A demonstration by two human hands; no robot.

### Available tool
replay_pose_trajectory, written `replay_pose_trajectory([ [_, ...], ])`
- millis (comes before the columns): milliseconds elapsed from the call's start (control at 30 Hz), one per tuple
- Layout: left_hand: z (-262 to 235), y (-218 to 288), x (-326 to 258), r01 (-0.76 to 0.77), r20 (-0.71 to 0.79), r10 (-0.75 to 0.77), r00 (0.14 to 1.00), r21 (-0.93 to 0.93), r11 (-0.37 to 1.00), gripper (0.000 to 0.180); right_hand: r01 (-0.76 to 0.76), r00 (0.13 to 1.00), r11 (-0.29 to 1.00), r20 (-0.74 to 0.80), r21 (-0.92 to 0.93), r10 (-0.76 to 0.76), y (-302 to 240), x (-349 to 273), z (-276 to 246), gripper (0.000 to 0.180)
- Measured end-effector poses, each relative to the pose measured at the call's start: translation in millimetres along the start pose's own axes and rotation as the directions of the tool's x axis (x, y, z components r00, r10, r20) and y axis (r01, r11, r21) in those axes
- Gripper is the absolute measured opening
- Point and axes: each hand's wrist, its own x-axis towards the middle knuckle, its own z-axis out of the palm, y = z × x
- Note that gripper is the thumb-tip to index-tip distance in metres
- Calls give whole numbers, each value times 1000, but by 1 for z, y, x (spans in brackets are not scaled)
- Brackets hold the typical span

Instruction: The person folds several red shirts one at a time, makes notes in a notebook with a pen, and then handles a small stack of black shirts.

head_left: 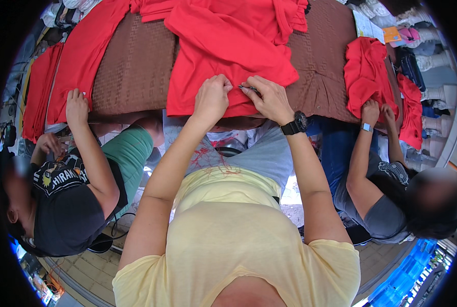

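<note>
At the near edge of the brown cover (133, 66), a red garment (233, 56) is pinched by the closed left hand (213, 97), a small dark tool (245, 87) gripped by the curled right hand (270, 101).

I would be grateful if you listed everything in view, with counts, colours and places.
red garment: one, red, middle of the table
small dark tool: one, dark, in the right hand
other red garments: several, red, left, right and far side
table cover: one, brown, beneath the garments
thread scraps: several, red, on the lap
paper: one, whitish, upper right
co-workers: two, dark tops, left and right
blue plastic: count unclear, blue, lower right
wristwatch: one, black, right wrist
shirt: one, pale yellow, lower middle
left hand: one, bare, at the garment
right hand: one, bare, at the garment
</note>
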Motion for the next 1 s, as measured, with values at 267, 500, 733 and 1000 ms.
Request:
replay_pose_trajectory([
  [267,0,-5,2,53,35,-50,998,-74,996,11,85,995,995,-52,-57,-88,-2,4,5,12],
  [500,1,-8,5,81,61,-74,995,-106,991,13,121,991,987,-47,-102,-127,2,7,12,11],
  [733,-2,-6,7,96,64,-88,994,-138,986,13,87,996,987,-25,-132,-91,-3,10,8,12],
  [1000,-5,-4,5,113,80,-99,992,-193,975,14,73,990,992,-109,-103,-84,-8,13,-1,11],
])
